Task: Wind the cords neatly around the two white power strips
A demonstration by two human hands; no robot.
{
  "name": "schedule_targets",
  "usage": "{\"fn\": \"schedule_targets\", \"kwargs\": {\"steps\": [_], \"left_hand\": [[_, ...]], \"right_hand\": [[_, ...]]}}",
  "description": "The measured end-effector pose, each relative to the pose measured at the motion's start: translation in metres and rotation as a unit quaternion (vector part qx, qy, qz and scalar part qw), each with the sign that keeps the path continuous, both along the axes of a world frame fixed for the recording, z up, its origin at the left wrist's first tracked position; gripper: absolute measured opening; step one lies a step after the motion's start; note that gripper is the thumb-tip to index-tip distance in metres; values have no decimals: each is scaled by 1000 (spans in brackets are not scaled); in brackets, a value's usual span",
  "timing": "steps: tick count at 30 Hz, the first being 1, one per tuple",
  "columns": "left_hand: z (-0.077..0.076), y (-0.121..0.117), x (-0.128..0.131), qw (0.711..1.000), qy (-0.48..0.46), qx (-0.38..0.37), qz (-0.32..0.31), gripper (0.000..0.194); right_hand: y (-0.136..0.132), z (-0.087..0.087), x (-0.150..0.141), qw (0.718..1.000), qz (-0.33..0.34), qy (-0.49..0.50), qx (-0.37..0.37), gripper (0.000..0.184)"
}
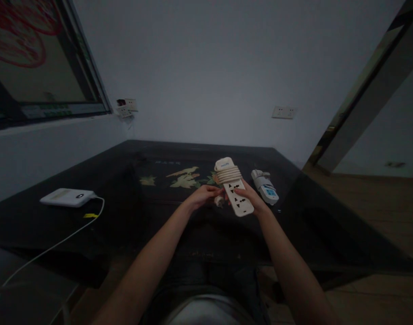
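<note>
My right hand (252,196) grips a white power strip (239,205), thumb across its socket face, holding it tilted above the black table. Its white cord (228,174) is wound in several turns around the strip's upper part. To the left of the strip, my left hand (205,194) is closed, fingertips pinched together at the cord's plug end. The pale plug (219,201) shows just below those fingertips; the exact grip is partly hidden. On the table right of my right hand lies a second power strip (270,193) with blue around its sockets and grey cord wrapped around it.
The black table (132,230) bears a bird-and-flower picture (184,177). A white power bank (69,197) with a white cable (74,234) lies at left, near a yellow tag (90,215). Wall sockets (283,112) are on the wall behind; a window is at upper left.
</note>
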State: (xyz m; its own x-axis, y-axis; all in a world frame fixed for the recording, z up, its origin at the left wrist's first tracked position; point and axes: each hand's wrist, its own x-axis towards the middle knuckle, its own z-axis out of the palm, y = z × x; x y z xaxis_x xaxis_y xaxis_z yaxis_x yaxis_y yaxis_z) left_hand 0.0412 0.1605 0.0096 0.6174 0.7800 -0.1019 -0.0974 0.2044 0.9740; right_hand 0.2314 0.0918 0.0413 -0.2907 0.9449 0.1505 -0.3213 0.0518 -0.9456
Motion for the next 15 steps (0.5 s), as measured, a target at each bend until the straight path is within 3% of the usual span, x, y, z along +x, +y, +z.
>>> {"fn": "schedule_targets", "kwargs": {"steps": [7,10,15], "left_hand": [[4,18,-12,988,-50,74,125,29],[9,26,-19,972,-89,99,196,31],[15,30,-27,926,-148,186,294,32]], "right_hand": [[-6,2,6,990,109,-87,-7,79],[-6,4,7,975,156,-155,-24,83],[-5,5,10,967,124,-218,-39,73]]}}
